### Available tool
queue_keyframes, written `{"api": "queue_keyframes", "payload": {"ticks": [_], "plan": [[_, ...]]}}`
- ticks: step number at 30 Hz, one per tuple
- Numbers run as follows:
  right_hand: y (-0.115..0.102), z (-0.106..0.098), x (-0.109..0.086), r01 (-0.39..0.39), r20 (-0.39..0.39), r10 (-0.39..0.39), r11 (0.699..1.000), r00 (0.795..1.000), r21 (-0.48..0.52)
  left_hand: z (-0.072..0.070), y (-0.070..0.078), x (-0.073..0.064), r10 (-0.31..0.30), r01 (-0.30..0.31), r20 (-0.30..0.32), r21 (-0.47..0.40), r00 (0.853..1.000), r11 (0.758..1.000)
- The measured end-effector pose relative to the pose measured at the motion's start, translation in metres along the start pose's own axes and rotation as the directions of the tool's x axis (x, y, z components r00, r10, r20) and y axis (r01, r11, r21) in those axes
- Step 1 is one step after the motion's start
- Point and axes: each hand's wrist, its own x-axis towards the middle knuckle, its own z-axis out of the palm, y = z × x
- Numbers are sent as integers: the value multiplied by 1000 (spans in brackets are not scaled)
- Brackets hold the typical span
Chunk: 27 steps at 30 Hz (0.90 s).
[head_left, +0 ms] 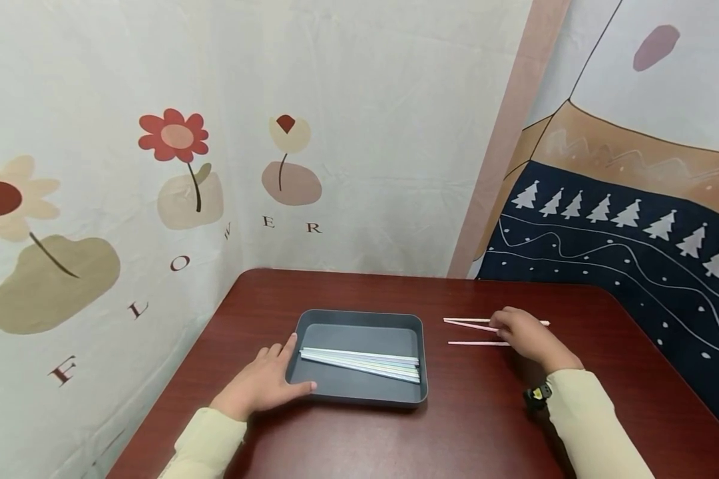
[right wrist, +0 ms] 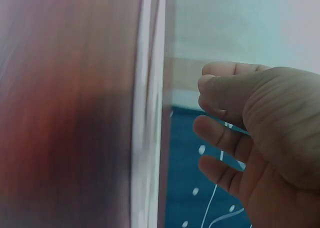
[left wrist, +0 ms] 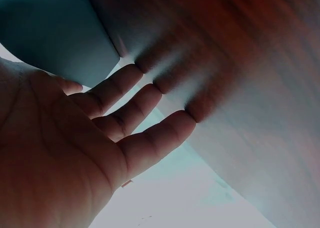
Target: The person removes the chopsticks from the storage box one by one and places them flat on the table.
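In the head view, a grey rectangular tray (head_left: 359, 320) holds a bundle of pale chopsticks (head_left: 359, 364). My left hand (head_left: 263, 382) rests at the tray's left side, thumb by the front corner and fingers along the left edge. Its fingers look nearly straight in the left wrist view, with the tray (left wrist: 55, 33) beside them. To the tray's right lie several pink chopsticks (head_left: 473, 344). Over their right part is my right hand (head_left: 527, 336), hiding some of their length. The right wrist view shows its fingers loosely bent, apart from two blurred chopsticks (right wrist: 157, 63), with nothing visible between them.
Everything lies on a dark red-brown table (head_left: 455, 432) with rounded far corners. A pale cloth wall with printed flowers (head_left: 395, 166) stands behind and to the left. At the right hangs a cloth with white trees on dark blue (head_left: 635, 253).
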Motion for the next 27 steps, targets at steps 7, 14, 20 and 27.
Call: {"api": "queue_keyframes", "payload": {"ticks": [7,14,20,27], "plan": [[-30,7,25,47,-15,-46,997,999,56,-1,0,0,-6,6,10,-18,1000,1000],[-65,13,47,35,15,-38,990,999,136,0,-2,1,-13,13,17,-22,1000,1000],[-91,18,64,95,17,-100,976,995,194,0,-3,1,-3,3,-5,-17,1000,1000],[-115,29,81,134,33,-143,970,989,201,0,-2,1,-7,7,9,-21,1000,1000]]}}
